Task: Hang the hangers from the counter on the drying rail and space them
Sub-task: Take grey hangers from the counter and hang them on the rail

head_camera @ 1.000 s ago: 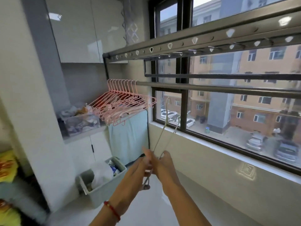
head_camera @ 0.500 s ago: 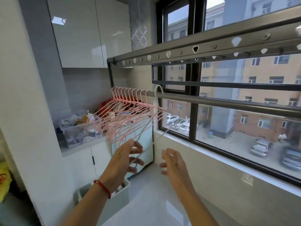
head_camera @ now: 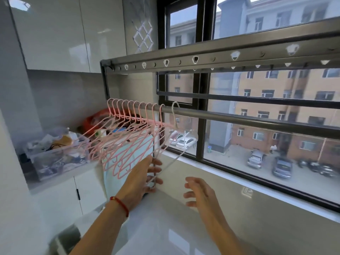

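Observation:
A white hanger hangs by its hook on the grey drying rail, just right of several pink hangers bunched at the rail's left end. My left hand holds the white hanger's lower left end, fingers curled round the wire. Lower and to the right, my right hand hovers with its fingers spread, holding nothing and apart from the hanger.
A perforated rack bar runs above the rail, with the window behind. A clear box of clutter sits on the left counter. A light blue cloth hangs below the pink hangers. A glossy white countertop lies under my arms.
The white hanger, held low in both hands a second ago, went up and now hooks on the rail. My right hand has let go of it. The view moved closer to the rail.

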The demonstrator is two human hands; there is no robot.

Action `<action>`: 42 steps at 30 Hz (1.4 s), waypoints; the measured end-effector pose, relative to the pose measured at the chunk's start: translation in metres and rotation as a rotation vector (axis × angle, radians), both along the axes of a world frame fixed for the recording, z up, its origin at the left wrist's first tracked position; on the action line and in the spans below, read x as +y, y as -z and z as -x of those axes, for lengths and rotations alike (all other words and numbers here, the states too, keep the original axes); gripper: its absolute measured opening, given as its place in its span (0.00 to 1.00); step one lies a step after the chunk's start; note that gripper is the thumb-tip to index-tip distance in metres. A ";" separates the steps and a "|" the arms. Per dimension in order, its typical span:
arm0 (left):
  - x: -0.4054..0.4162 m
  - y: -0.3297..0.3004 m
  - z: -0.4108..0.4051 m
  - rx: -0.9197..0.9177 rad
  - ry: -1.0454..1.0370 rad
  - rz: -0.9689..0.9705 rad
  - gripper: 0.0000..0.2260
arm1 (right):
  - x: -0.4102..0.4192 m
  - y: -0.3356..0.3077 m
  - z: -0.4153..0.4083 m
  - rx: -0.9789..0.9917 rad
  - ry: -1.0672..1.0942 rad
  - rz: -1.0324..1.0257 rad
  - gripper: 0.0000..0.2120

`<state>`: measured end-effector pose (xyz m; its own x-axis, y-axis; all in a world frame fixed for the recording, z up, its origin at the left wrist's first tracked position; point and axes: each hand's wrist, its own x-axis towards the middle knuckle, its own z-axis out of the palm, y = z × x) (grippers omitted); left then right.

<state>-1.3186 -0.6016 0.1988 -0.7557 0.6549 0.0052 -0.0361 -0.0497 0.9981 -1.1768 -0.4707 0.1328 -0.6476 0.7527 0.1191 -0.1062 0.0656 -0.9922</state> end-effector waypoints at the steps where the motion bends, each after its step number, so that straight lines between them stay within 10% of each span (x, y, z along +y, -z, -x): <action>1: 0.001 0.003 0.003 0.014 0.011 0.006 0.21 | 0.000 0.001 0.001 -0.008 0.010 -0.008 0.08; 24: -0.003 0.063 0.021 0.145 -0.029 0.000 0.12 | 0.003 0.033 -0.013 -0.110 0.098 -0.024 0.07; 30: 0.001 0.129 0.002 -0.072 -0.034 0.112 0.18 | -0.002 0.062 -0.055 -0.188 0.158 0.016 0.07; 42: 0.084 0.156 -0.253 0.230 0.456 0.256 0.07 | 0.004 0.116 -0.299 -0.125 0.546 0.178 0.08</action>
<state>-1.0653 -0.5175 0.0433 -0.3942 0.9167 -0.0651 0.2226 0.1640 0.9610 -0.8778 -0.4672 0.0172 -0.1610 0.9826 -0.0924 0.0142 -0.0913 -0.9957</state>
